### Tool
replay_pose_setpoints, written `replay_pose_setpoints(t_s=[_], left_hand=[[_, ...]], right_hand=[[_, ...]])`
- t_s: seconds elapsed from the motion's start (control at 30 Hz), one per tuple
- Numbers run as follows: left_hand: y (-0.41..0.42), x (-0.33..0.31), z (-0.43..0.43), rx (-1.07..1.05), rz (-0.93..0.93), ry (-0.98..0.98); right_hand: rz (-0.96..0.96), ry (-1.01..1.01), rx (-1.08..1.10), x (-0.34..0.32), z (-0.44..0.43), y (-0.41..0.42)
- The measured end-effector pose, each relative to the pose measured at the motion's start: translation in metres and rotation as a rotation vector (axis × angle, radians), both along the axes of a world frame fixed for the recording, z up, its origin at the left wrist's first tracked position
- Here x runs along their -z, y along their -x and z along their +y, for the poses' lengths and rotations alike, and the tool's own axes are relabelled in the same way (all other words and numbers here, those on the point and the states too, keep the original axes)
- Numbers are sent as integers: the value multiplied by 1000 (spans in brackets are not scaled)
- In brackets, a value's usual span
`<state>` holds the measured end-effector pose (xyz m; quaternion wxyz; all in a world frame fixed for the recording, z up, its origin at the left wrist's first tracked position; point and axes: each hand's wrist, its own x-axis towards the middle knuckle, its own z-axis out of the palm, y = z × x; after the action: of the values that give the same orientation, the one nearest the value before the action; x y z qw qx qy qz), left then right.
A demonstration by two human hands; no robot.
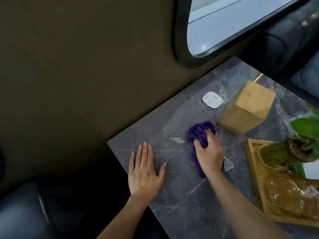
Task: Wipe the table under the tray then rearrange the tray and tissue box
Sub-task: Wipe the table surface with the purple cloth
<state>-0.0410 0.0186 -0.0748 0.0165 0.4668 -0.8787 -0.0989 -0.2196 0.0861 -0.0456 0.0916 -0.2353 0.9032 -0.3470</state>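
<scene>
tabletop [181, 195], bared for wiping; tray [251, 163] set aside at its right edge, tissue box [246, 107] just beyond; left hand [145, 173] flat and empty, likely bracing; right hand's [209, 152] grip closed on bunched purple cloth [200, 131], pressed down.

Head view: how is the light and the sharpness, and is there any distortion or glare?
Head view: dim overall, with the wall and lower left nearly black; daylight enters only through the window. The wide lens bends the table edges. The vase and plant at the right edge are blurred, and the vase shows glare. The right hand on the purple cloth and the flat left hand are fairly sharp.
</scene>
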Motion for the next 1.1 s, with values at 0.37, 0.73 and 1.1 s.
replay_pose_setpoints(t_s=[0.37,0.73,1.1], left_hand=[[-10,-6,0,-27,327,-107],[-11,-26,-102,31,121,-230],[-33,-18,-134,359,-17,-328]], right_hand=[[84,-48,-348,2,-54,-28],[167,-82,-880,13,-53,-75],[-300,82,-1151,5,-17,-135]])
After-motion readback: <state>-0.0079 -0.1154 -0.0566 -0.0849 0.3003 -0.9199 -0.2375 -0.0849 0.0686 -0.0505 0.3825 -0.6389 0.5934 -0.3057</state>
